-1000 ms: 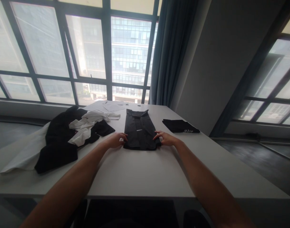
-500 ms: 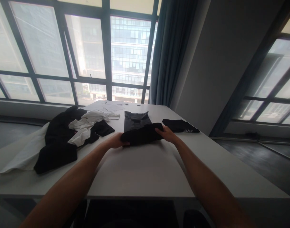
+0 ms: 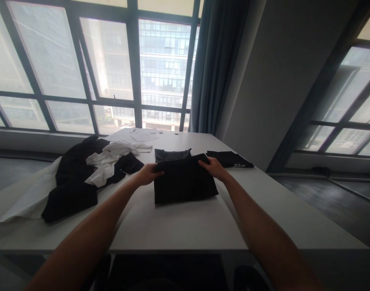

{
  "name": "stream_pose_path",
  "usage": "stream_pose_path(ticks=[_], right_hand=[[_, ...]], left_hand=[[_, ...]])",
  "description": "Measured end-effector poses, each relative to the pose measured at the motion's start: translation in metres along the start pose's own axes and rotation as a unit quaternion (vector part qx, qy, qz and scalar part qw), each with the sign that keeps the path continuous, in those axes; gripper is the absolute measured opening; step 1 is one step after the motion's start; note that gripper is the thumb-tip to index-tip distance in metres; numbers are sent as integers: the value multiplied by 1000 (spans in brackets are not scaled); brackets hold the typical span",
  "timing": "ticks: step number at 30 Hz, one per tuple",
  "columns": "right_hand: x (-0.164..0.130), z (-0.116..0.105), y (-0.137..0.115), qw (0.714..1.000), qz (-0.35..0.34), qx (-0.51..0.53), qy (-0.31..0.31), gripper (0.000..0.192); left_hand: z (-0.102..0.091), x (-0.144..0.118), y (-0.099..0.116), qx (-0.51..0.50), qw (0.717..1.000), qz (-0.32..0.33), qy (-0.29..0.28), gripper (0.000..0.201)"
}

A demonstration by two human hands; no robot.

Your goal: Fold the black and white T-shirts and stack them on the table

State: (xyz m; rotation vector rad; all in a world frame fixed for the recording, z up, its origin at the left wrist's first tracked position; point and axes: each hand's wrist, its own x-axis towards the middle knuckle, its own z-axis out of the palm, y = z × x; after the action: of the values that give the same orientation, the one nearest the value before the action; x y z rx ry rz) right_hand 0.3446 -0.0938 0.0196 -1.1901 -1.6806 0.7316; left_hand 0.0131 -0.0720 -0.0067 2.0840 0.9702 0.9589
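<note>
Between my two hands is a folded black garment (image 3: 185, 182), its front face hanging down toward the near part of the table. My left hand (image 3: 149, 173) pinches its upper left corner, thumb on the near side. On the upper right edge, my right hand (image 3: 213, 167) grips the cloth with thumb and fingers. Just beyond it, partly hidden by the black garment, is a dark grey garment (image 3: 173, 154). Whether the black cloth's lower edge touches the table is hard to tell.
A folded black garment with white lettering (image 3: 230, 159) lies at the right edge of the white table (image 3: 179, 230). To the left is a loose heap of black clothes (image 3: 72, 173) with a white garment (image 3: 103, 165) on top. Paper sheets (image 3: 139, 136) lie at the far end.
The black garment has opened downward toward me, showing a taller front face. It now covers more of the grey garment. Both hands keep hold of its upper corners.
</note>
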Motion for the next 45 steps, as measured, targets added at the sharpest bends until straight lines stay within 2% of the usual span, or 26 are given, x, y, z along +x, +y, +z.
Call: stream_pose_path(ticks=[4,6,9,12,13,15,18,21,24,28,31,34,37,39,42,45], right_hand=[[3,2,8,997,-9,-74,8,34],[2,-1,8,999,-6,-49,-10,35],[5,-5,7,998,-21,51,-30,42],[13,-4,13,995,-31,81,53,45],[16,-2,17,994,-15,68,79,45],[19,3,26,996,44,9,83,46],[17,8,38,988,119,-96,17,51],[14,8,43,980,126,-148,-30,53],[13,6,41,977,129,-163,-58,52],[12,5,37,972,132,-180,-68,60],[13,10,37,970,121,-203,-58,64],[14,17,38,962,107,-245,-46,55],[16,19,38,956,87,-277,-26,44],[17,16,37,969,67,-238,-13,40],[20,9,37,995,14,-103,9,39],[25,7,41,993,-12,-53,106,32]], left_hand=[[1,1,-6,3,1000,-14,25,42],[-1,0,0,-43,999,-19,19,44],[-4,2,9,-145,989,-8,21,50],[0,14,7,-179,978,-2,106,58],[3,18,2,-159,978,-18,132,60],[8,24,-10,-84,982,-76,151,64],[9,25,-25,33,982,-150,106,69],[3,16,-25,84,982,-162,41,80],[-5,7,-15,99,975,-196,-28,96],[-14,-1,-1,45,962,-252,-95,108],[-23,-6,3,-2,953,-265,-144,101],[-26,-7,1,-5,952,-251,-174,79],[-24,-4,-3,57,969,-206,-123,52],[-21,0,-3,90,983,-149,-66,41],[-21,6,-3,107,992,-60,11,40],[-18,11,-6,160,983,-32,82,42]])
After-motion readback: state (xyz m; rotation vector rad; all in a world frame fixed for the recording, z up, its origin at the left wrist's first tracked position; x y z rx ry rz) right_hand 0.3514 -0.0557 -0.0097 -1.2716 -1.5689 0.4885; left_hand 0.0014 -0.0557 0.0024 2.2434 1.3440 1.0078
